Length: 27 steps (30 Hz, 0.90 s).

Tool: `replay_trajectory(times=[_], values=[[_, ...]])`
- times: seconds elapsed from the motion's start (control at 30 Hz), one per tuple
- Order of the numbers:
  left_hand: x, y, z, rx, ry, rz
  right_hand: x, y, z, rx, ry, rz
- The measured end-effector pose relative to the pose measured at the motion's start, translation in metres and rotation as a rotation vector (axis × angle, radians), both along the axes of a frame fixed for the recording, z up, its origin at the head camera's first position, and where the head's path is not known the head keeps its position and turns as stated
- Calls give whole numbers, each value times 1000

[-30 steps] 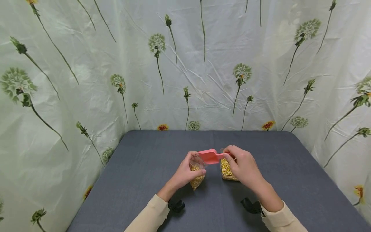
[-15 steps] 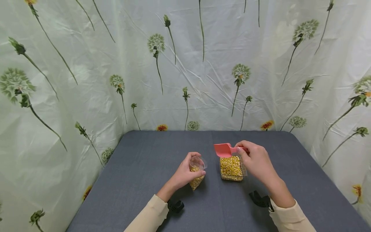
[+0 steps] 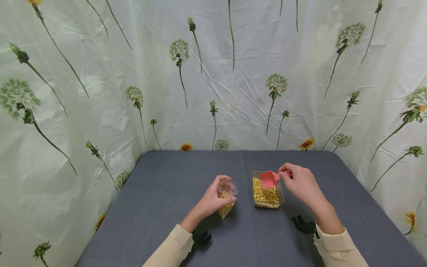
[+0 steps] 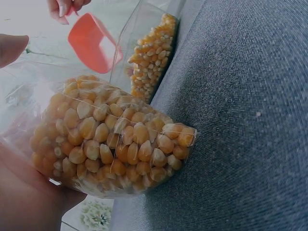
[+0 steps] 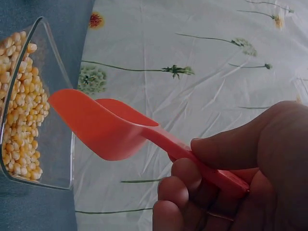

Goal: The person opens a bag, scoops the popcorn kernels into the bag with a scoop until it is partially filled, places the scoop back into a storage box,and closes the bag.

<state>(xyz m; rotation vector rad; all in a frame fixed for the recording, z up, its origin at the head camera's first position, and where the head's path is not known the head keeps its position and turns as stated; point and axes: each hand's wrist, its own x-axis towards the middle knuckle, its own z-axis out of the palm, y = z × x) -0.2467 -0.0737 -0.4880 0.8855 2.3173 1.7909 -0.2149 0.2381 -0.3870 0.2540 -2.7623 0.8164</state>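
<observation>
My left hand (image 3: 213, 198) holds a clear plastic bag (image 4: 115, 139) by its open upper part, and corn kernels fill the bag's pointed lower end. With thumb and curled fingers, my right hand (image 3: 301, 185) grips the handle of a pink scoop (image 5: 106, 127). In the head view the scoop (image 3: 269, 179) overlaps the far part of a clear rectangular container (image 3: 281, 198) of corn kernels (image 3: 263, 193). From the right wrist, the scoop's tip appears at the container's open side. I see no kernels in the scoop.
A dark grey cloth covers the table (image 3: 186, 178). Behind it hangs a white curtain (image 3: 240, 92) printed with dandelions. Black straps (image 3: 201, 237) hang at both wrists, below light sleeves (image 3: 173, 244).
My right hand has carried the scoop from the mouth of the bag rightward to the container, and the scoop has tipped lower. The left hand and the bag stay nearly where they were.
</observation>
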Motion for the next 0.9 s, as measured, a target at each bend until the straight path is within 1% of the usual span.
replay_trajectory(times=[0.17, 0.53, 0.7, 0.9], values=[[0, 0, 0, -2, 2, 3, -2, 0, -3, -15, -53, 14], [2, 0, 4, -6, -2, -3, -7, -11, -17, -52, -121, 63], [1, 0, 4, -20, -20, -4, -8, -9, -18, -3, -131, 12], [1, 1, 4, -19, -15, -4, -7, -2, -14, 84, -143, -67]])
